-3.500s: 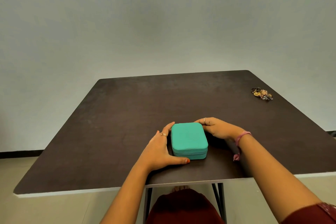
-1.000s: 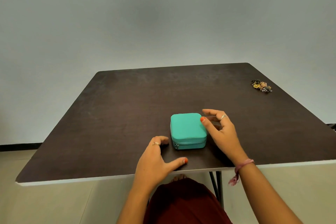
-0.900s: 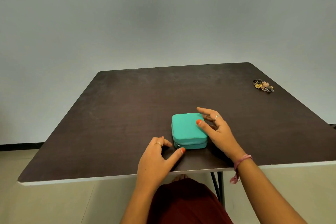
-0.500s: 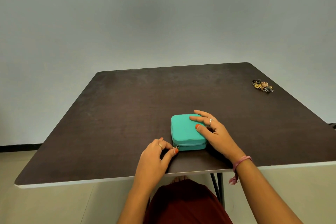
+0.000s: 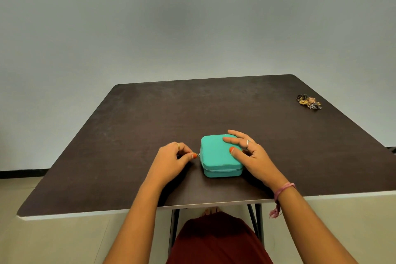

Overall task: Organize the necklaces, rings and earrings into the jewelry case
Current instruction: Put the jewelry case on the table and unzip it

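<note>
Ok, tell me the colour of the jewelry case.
Teal green; the jewelry case shows best in the head view.

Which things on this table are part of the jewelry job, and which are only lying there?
For the job:
- teal jewelry case, closed
- jewelry pile at the far right
- left hand pinching the zipper pull
- right hand on the lid

Lying about:
- nothing visible

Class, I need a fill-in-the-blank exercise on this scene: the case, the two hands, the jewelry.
1. The case is colored ____.
2. The ____ hand lies flat on the case lid.
3. The left hand pinches the ____ pull at the case's side.
4. The jewelry lies near the table's far ____ corner.

Missing words: teal, right, zipper, right
</note>
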Demonstrator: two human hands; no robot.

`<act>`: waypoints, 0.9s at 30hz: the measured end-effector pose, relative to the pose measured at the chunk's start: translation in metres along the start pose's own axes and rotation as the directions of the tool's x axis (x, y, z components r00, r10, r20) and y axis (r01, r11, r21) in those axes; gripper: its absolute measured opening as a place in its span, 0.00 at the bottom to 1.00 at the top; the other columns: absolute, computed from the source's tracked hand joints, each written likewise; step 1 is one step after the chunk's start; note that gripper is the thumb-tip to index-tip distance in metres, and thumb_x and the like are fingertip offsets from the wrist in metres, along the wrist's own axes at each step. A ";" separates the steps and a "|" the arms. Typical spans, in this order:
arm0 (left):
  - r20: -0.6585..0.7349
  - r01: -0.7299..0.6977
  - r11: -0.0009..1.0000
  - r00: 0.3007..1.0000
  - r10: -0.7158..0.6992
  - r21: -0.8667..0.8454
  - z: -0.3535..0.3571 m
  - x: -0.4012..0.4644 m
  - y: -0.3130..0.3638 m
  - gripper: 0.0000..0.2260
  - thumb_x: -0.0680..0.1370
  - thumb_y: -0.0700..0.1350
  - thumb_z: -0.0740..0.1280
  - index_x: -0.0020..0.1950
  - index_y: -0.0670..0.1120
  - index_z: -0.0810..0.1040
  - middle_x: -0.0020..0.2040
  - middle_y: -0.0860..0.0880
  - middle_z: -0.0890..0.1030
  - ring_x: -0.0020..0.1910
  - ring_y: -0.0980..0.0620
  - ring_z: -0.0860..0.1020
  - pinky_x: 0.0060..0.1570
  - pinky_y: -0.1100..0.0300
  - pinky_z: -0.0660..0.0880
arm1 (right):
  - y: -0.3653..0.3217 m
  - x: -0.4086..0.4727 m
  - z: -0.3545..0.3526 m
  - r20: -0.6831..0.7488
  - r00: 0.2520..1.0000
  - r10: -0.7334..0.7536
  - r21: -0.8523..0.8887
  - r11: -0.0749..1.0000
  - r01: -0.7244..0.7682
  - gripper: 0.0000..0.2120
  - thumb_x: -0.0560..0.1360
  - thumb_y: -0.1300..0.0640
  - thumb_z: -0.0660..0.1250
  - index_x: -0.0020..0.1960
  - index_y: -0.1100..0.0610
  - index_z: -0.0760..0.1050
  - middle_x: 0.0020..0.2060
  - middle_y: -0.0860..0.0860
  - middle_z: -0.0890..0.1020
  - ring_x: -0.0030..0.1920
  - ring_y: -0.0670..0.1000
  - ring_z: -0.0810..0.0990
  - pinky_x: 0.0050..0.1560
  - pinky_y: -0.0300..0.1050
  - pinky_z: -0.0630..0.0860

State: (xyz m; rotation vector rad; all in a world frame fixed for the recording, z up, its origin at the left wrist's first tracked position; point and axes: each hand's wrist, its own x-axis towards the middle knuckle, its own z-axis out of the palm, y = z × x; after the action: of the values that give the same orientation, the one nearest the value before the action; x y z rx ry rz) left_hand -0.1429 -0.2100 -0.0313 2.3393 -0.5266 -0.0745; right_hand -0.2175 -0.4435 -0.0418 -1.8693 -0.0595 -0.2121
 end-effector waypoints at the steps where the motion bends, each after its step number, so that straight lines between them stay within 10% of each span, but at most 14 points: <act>1: -0.027 0.002 1.000 1.000 -0.002 0.011 0.002 0.006 0.000 0.04 0.75 0.52 0.69 0.44 0.53 0.80 0.46 0.55 0.79 0.46 0.60 0.76 0.46 0.65 0.73 | 0.000 0.000 -0.001 -0.001 1.000 -0.001 -0.003 1.000 0.001 0.14 0.78 0.57 0.63 0.62 0.46 0.76 0.67 0.38 0.69 0.65 0.39 0.68 0.53 0.26 0.71; 15: -0.084 -0.068 0.990 0.993 0.079 0.127 0.018 0.055 0.015 0.07 0.78 0.47 0.66 0.52 0.49 0.83 0.46 0.51 0.77 0.44 0.56 0.74 0.46 0.63 0.70 | 0.000 0.002 -0.002 0.013 1.000 -0.003 -0.005 1.000 0.003 0.14 0.78 0.57 0.64 0.63 0.48 0.76 0.67 0.38 0.69 0.61 0.30 0.68 0.50 0.25 0.70; 27: -0.224 -0.004 0.991 0.974 -0.027 -0.136 0.037 0.047 0.007 0.16 0.78 0.48 0.66 0.66 0.48 0.74 0.45 0.55 0.80 0.41 0.59 0.77 0.46 0.63 0.74 | -0.006 0.003 -0.004 0.052 0.997 0.059 0.015 0.998 -0.060 0.18 0.74 0.51 0.68 0.64 0.45 0.74 0.68 0.37 0.66 0.64 0.38 0.68 0.50 0.24 0.71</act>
State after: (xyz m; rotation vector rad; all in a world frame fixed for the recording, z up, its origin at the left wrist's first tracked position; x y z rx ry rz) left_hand -0.1097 -0.2574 -0.0495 2.1820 -0.3832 0.1444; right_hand -0.2161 -0.4455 -0.0346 -1.8569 -0.0410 -0.1220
